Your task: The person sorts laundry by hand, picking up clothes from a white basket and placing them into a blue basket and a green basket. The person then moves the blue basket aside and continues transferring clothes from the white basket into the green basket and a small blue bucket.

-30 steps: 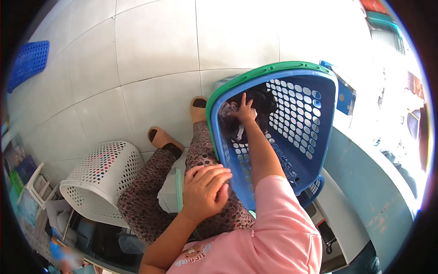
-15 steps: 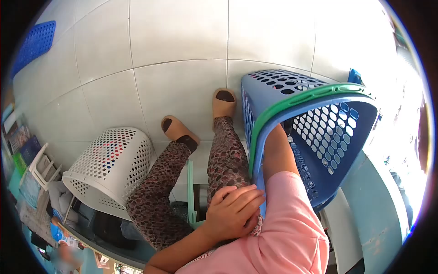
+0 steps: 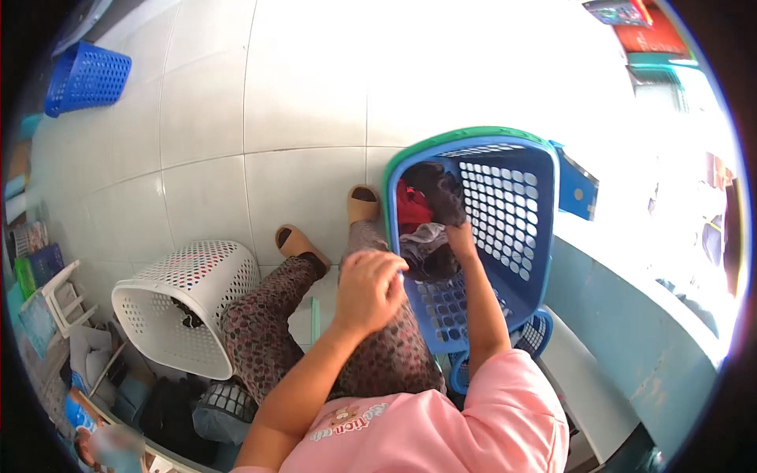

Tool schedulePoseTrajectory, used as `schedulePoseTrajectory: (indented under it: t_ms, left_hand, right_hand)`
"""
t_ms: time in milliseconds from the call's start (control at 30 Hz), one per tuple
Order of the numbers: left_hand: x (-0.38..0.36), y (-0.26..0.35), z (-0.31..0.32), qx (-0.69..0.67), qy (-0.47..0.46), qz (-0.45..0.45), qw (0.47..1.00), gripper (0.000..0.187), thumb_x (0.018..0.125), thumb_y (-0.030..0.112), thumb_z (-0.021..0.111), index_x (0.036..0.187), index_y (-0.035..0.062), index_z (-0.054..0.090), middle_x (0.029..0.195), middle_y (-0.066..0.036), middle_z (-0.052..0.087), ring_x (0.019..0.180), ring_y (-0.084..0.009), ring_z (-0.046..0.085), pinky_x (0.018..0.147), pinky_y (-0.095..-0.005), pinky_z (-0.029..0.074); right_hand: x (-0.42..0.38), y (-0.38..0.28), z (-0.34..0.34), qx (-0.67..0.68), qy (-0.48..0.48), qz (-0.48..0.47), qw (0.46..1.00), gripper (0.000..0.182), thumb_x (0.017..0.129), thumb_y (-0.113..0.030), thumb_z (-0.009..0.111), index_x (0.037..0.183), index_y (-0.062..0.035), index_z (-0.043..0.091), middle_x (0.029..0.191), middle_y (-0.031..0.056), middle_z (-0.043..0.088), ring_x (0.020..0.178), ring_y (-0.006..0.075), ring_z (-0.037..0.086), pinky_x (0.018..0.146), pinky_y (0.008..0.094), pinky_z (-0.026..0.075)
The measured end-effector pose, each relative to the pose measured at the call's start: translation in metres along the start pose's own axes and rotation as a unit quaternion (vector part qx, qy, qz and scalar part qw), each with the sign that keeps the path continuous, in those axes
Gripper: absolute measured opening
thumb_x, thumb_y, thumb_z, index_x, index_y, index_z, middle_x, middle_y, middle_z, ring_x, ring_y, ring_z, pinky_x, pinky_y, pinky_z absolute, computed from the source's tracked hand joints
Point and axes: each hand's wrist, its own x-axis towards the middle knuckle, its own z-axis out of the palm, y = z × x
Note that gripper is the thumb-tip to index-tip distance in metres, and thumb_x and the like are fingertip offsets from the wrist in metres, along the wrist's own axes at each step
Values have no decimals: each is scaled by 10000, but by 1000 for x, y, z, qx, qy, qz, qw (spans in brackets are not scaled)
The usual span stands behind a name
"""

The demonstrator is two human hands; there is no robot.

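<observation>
A blue laundry basket (image 3: 493, 303) with a green rim is tipped toward me at my right. Dark, red and grey clothes lie inside it. My right hand (image 3: 460, 236) reaches into the basket and is closed on a dark garment (image 3: 441, 193) among these clothes. In front of my knee, outside the basket, is my left hand (image 3: 367, 292), its fingers curled together. A small blue spot shows at its fingertips, too small to name.
A white perforated basket (image 3: 169, 347) lies on its side at my left, with a dark cloth inside. Farther off on the tiled floor stands a blue basket (image 3: 88, 79). A light-blue ledge (image 3: 623, 315) runs along my right. Another person (image 3: 87, 426) is at the lower left.
The blue basket has tipped toward me, so its clothes now show. My right hand has come into view inside it, on a dark garment. My left hand has lifted forward from my lap.
</observation>
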Motion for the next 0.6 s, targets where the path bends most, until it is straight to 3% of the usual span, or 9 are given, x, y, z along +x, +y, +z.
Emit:
schedulePoseTrajectory:
  t_ms: [67, 133, 167, 267, 367, 400, 600]
  left_hand:
    - [-6, 3, 2, 6, 19, 10, 1000, 102, 684, 72, 505, 781, 60, 534, 791, -68, 557, 804, -248, 521, 769, -363, 363]
    - [-14, 5, 7, 16, 27, 25, 999, 110, 662, 84, 515, 768, 63, 537, 775, -56, 556, 800, -232, 516, 763, -363, 352]
    - [-16, 6, 9, 38, 34, 20, 999, 107, 668, 94, 513, 768, 70, 540, 779, -54, 552, 801, -232, 513, 762, -366, 351]
    - [-25, 6, 15, 83, 42, 20, 995, 100, 678, 113, 510, 768, 89, 548, 789, -46, 545, 808, -225, 509, 764, -366, 349]
    - [-36, 4, 25, 128, 55, 48, 989, 91, 687, 128, 511, 765, 109, 553, 815, -29, 538, 827, -207, 504, 771, -360, 345]
    - [-40, 3, 30, 151, 60, 64, 985, 85, 691, 135, 512, 763, 118, 555, 834, -19, 534, 838, -196, 501, 775, -355, 343]
    - [-60, -14, 43, 209, 88, 134, 965, 92, 718, 185, 519, 771, 127, 569, 913, 2, 524, 870, -188, 485, 807, -355, 340]
  right_hand:
    - [-33, -37, -41, 86, 44, -54, 994, 396, 755, -30, 409, 1150, -28, 429, 1025, 117, 549, 976, 163, 482, 836, 271, 354]
    - [-79, -56, -95, -13, 95, -157, 983, 390, 756, -19, 392, 1142, -15, 440, 1084, 113, 513, 1008, 172, 456, 842, 262, 349]
    - [-97, -70, -102, -12, 106, -163, 981, 390, 756, -19, 392, 1142, -15, 440, 1084, 113, 513, 1008, 172, 456, 842, 262, 349]
    - [-182, -53, -215, -208, 235, -192, 930, 341, 755, -61, 414, 1087, -10, 474, 1035, 110, 532, 944, 179, 484, 793, 270, 379]
    - [-275, -22, -333, -398, 356, -193, 823, 302, 755, -103, 436, 1032, -6, 508, 985, 108, 552, 880, 186, 512, 745, 278, 408]
    - [-299, -31, -331, -460, 392, -183, 775, 293, 754, -117, 443, 1013, -4, 520, 969, 107, 559, 859, 188, 521, 729, 281, 418]
    - [-394, -60, -309, -473, 398, -110, 779, 214, 742, -175, 432, 847, -22, 539, 836, 148, 557, 729, 263, 522, 628, 351, 401]
